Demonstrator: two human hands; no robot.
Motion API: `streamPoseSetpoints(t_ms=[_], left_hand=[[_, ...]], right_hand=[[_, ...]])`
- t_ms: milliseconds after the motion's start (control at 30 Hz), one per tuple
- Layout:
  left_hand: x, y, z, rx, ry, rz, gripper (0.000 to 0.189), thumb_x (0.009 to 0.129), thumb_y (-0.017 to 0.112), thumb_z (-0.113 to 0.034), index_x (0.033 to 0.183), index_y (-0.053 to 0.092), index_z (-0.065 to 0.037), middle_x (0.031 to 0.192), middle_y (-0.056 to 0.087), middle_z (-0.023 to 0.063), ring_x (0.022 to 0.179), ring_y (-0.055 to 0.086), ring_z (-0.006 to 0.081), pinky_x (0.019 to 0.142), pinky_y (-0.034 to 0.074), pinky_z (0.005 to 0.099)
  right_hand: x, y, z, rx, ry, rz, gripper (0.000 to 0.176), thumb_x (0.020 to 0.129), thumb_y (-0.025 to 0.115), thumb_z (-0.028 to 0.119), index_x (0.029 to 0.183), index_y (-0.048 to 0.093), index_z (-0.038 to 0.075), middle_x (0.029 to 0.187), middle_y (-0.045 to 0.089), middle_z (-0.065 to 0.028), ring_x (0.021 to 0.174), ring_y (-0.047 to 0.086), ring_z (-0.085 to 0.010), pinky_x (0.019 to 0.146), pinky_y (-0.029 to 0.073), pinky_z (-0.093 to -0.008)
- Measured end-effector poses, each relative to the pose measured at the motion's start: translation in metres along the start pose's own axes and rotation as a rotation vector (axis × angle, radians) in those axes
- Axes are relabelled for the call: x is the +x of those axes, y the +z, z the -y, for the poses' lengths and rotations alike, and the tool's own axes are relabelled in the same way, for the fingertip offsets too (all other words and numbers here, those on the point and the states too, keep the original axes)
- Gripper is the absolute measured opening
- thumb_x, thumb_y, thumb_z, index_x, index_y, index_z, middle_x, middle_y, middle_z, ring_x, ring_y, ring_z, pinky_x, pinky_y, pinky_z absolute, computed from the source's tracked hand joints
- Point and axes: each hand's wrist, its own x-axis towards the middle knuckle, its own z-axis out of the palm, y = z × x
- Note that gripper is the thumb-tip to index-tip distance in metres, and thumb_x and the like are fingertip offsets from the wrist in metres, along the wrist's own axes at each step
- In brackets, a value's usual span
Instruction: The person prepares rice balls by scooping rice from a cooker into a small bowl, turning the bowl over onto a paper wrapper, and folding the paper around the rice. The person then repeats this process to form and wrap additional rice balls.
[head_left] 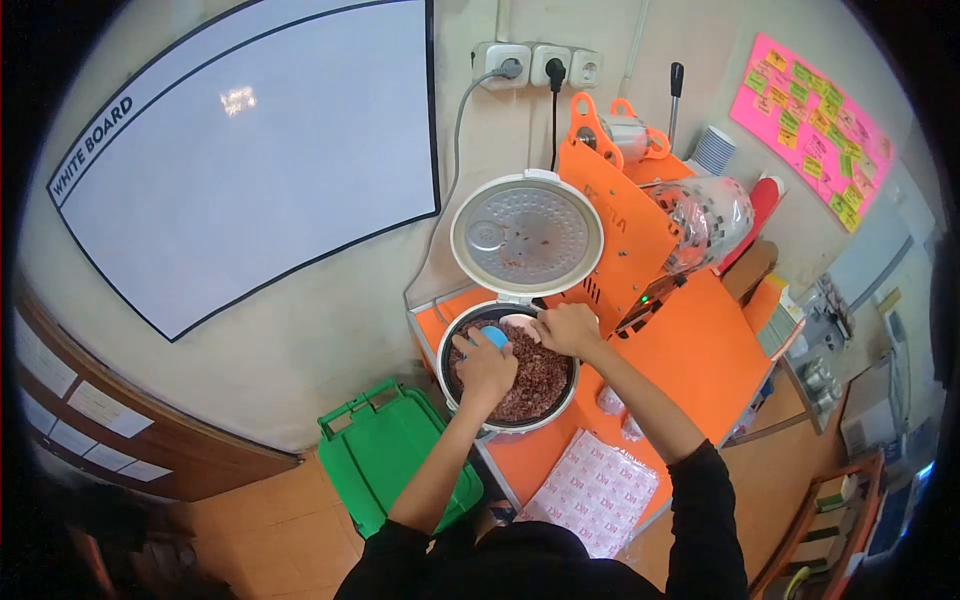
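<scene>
Dark reddish cooked rice (535, 385) fills the pot of a rice cooker (452, 392) whose lid (530, 235) stands raised, with grains stuck to its inner plate. Inside the pot, my left hand (485, 370) is closed around a small light-blue cup-like thing (495, 336), mostly covered by the fingers. At the pot's far right rim, my right hand (568, 329) grips a pale rice paddle (520, 324), its blade lying against the rice. Both hands are close together, above the rice.
The cooker stands on an orange table (690, 345) beside an orange cup-sealing machine (625, 220). Printed wrapping paper (590, 490) and small wrapped bundles (610, 401) lie to the right. A green lidded bin (385, 450) stands below left. A grey cord (455, 170) hangs behind.
</scene>
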Motion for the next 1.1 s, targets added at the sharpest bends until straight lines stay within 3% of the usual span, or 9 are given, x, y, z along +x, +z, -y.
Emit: streamPoseSetpoints(t_ms=[433,533,600,667,733,767,900,1000,1100], left_hand=[[0.024,0.020,-0.006,-0.159,0.019,0.001,0.069,0.089,0.060,-0.032,0.129,0.026,0.014,0.136,0.024,0.0426,0.107,0.052,0.0586,0.095,0.043,0.0578],[0.021,0.020,0.004,-0.294,0.029,-0.100,0.068,0.089,0.060,-0.034,0.126,0.031,0.014,0.134,0.026,0.0429,0.105,0.053,0.0580,0.094,0.044,0.0565],[0.039,0.037,0.023,-0.300,0.025,-0.219,0.063,0.089,0.061,-0.036,0.123,0.037,0.012,0.130,0.038,0.0382,0.101,0.058,0.0503,0.085,0.048,0.0540],[0.045,0.036,0.032,-0.512,-0.105,-0.110,0.057,0.090,0.060,-0.038,0.120,0.043,0.008,0.122,0.049,0.0318,0.094,0.062,0.0417,0.074,0.050,0.0499],[0.047,0.003,0.027,-0.912,-0.368,0.232,0.051,0.091,0.059,-0.041,0.116,0.050,0.002,0.111,0.060,0.0236,0.086,0.065,0.0321,0.061,0.051,0.0443],[0.037,-0.015,0.015,-1.120,-0.405,0.307,0.046,0.093,0.056,-0.049,0.111,0.055,-0.008,0.086,0.064,0.0124,0.064,0.062,0.0275,0.041,0.042,0.0303],[0.047,-0.028,0.029,-1.441,-0.463,0.589,0.052,0.092,0.053,-0.057,0.112,0.055,-0.008,0.091,0.064,0.0155,0.064,0.060,0.0273,0.044,0.044,0.0310],[0.046,-0.031,0.038,-1.541,-0.411,0.658,0.047,0.097,0.048,-0.050,0.117,0.053,-0.008,0.106,0.063,0.0171,0.088,0.062,0.0275,0.056,0.046,0.0365],[0.031,-0.040,0.035,-1.599,-0.408,0.480,0.050,0.097,0.047,-0.050,0.121,0.050,-0.007,0.113,0.061,0.0174,0.094,0.061,0.0299,0.064,0.051,0.0392]], right_hand=[[-0.016,-0.006,0.023,0.197,0.133,-0.057,0.033,0.088,0.054,0.039,0.070,0.071,0.017,0.063,0.065,-0.0121,0.062,0.066,-0.0318,0.058,0.050,-0.0458],[-0.025,-0.018,0.039,0.218,0.140,-0.036,0.038,0.090,0.052,0.041,0.074,0.071,0.012,0.066,0.065,-0.0144,0.070,0.067,-0.0328,0.060,0.051,-0.0483],[-0.032,-0.023,0.046,0.230,0.130,-0.105,0.035,0.090,0.052,0.037,0.072,0.069,0.012,0.065,0.065,-0.0136,0.063,0.066,-0.0311,0.056,0.050,-0.0462],[-0.039,-0.024,0.051,0.201,0.128,-0.154,0.034,0.090,0.053,0.035,0.071,0.066,0.011,0.064,0.065,-0.0135,0.059,0.065,-0.0300,0.052,0.050,-0.0437],[-0.048,-0.023,0.058,0.190,0.055,-0.265,0.029,0.089,0.054,0.031,0.072,0.064,0.010,0.063,0.064,-0.0118,0.055,0.063,-0.0286,0.049,0.049,-0.0410],[-0.051,-0.024,0.060,0.179,0.018,-0.326,0.027,0.089,0.055,0.030,0.073,0.063,0.009,0.062,0.064,-0.0110,0.053,0.063,-0.0280,0.047,0.048,-0.0397],[-0.062,-0.025,0.064,0.065,-0.102,-0.470,0.017,0.088,0.058,0.023,0.077,0.059,0.009,0.063,0.060,-0.0056,0.055,0.063,-0.0224,0.050,0.048,-0.0356],[-0.074,-0.013,0.057,-0.045,-0.158,-0.570,0.012,0.085,0.061,0.020,0.079,0.059,0.010,0.067,0.058,-0.0016,0.059,0.061,-0.0174,0.052,0.045,-0.0320],[-0.083,-0.011,0.042,-0.176,-0.213,-0.626,0.011,0.081,0.065,0.019,0.081,0.060,0.009,0.069,0.057,0.0001,0.061,0.059,-0.0147,0.054,0.042,-0.0293]])
